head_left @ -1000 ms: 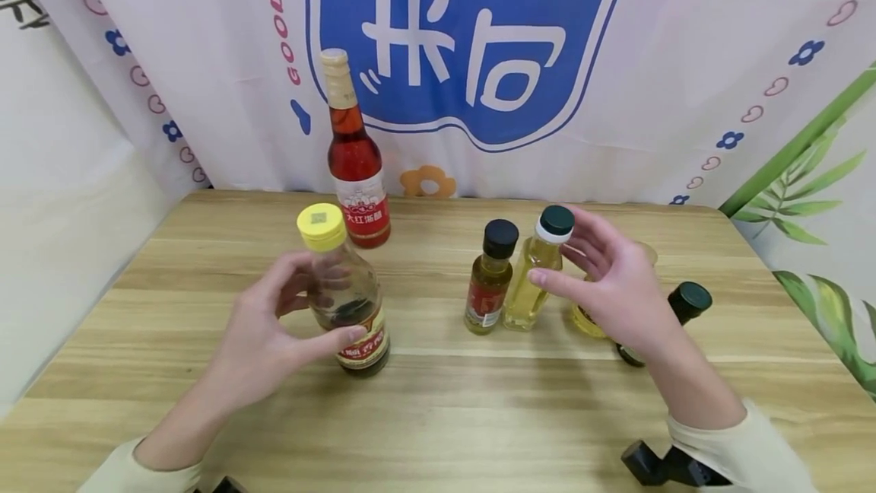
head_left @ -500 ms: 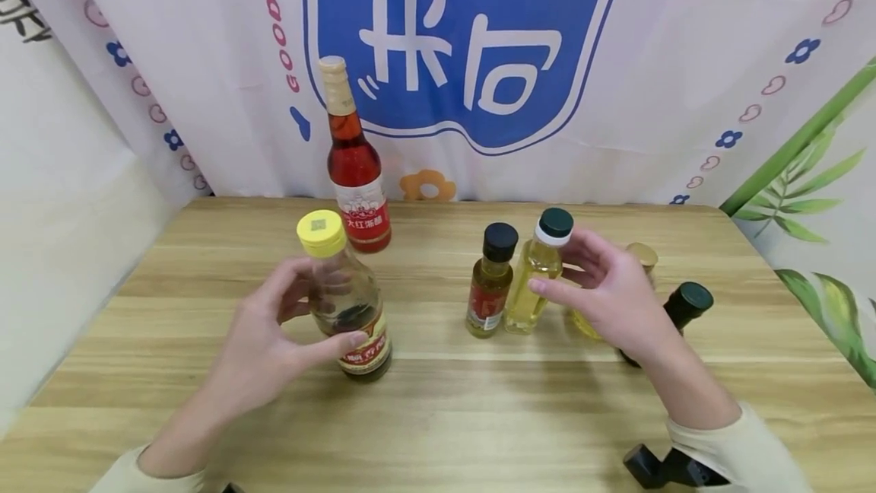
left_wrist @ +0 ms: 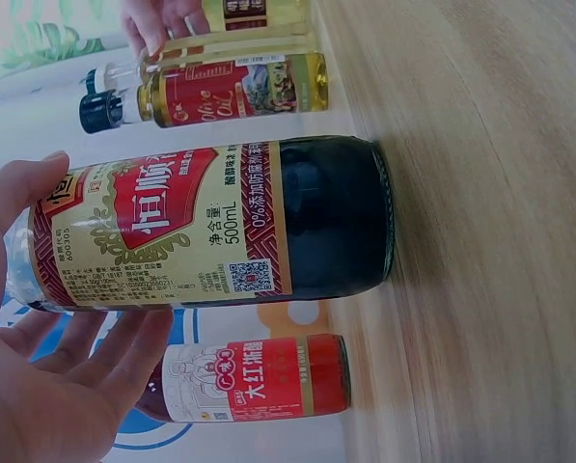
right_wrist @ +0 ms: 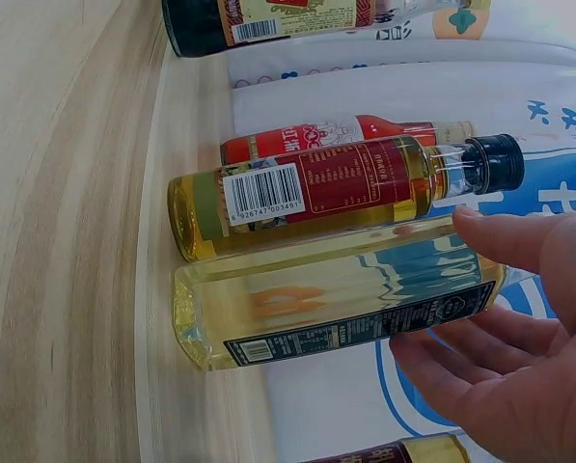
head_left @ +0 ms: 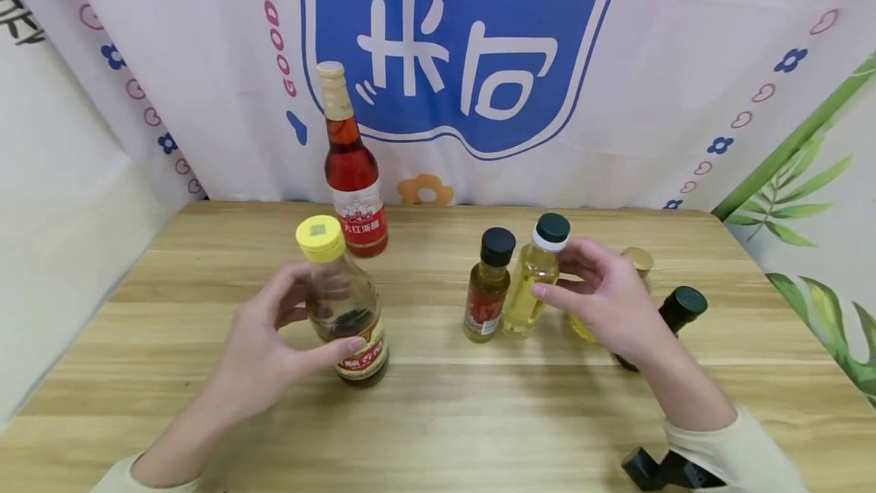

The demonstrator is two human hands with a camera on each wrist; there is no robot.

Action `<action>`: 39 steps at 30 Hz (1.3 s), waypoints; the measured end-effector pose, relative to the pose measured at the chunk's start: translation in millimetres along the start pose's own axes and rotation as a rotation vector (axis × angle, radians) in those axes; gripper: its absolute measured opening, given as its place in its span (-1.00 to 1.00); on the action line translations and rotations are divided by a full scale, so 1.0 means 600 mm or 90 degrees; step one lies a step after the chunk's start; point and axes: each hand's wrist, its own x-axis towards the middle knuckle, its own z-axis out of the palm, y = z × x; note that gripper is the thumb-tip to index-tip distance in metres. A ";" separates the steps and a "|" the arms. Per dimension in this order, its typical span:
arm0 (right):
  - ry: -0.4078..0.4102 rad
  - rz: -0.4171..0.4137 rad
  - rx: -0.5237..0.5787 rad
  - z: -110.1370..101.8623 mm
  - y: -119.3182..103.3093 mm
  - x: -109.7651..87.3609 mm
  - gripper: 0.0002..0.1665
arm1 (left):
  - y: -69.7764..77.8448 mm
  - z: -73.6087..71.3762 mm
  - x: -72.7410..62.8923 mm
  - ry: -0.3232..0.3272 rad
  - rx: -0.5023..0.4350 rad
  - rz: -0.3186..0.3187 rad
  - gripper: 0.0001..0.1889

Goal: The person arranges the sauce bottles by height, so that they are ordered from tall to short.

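A vinegar bottle [head_left: 359, 318] with a yellow cap and dark liquid stands upright on the table. My left hand [head_left: 263, 345] holds it, the thumb on the label side and the other fingers behind the glass. In the left wrist view that hand [left_wrist: 51, 376] spans the upper part of the bottle [left_wrist: 326, 212]. To the right, my right hand [head_left: 609, 303] holds a clear bottle of pale yellow oil [head_left: 522, 306] with a green cap. The right wrist view shows the thumb and fingers [right_wrist: 505, 231] on opposite sides of this bottle's upper part. Its base stands on the table.
A small olive oil bottle [head_left: 487, 299] with a black cap stands just left of the oil bottle. Red vinegar [head_left: 356, 189] stands near the back curtain [head_left: 616, 173]. A gold-capped bottle [head_left: 638, 259] and a green-capped dark bottle [head_left: 683, 306] are partly behind my right hand.
Both hands keep their places on the two bottles, which still stand on the table. The head view has shifted slightly, so the scene sits a little lower.
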 end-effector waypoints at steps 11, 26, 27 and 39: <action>0.009 -0.004 -0.014 0.003 -0.001 -0.001 -0.34 | 0.000 -0.002 -0.003 -0.003 0.013 -0.009 -0.26; 0.007 -0.009 -0.029 -0.001 0.001 -0.002 -0.36 | -0.004 -0.003 -0.001 -0.020 -0.002 0.011 -0.28; 0.007 -0.009 -0.031 -0.002 0.001 -0.002 -0.36 | -0.004 -0.003 0.000 -0.021 -0.003 0.013 -0.28; 0.008 -0.008 -0.037 0.000 0.002 -0.003 -0.37 | -0.005 -0.008 0.000 -0.041 -0.021 0.019 -0.26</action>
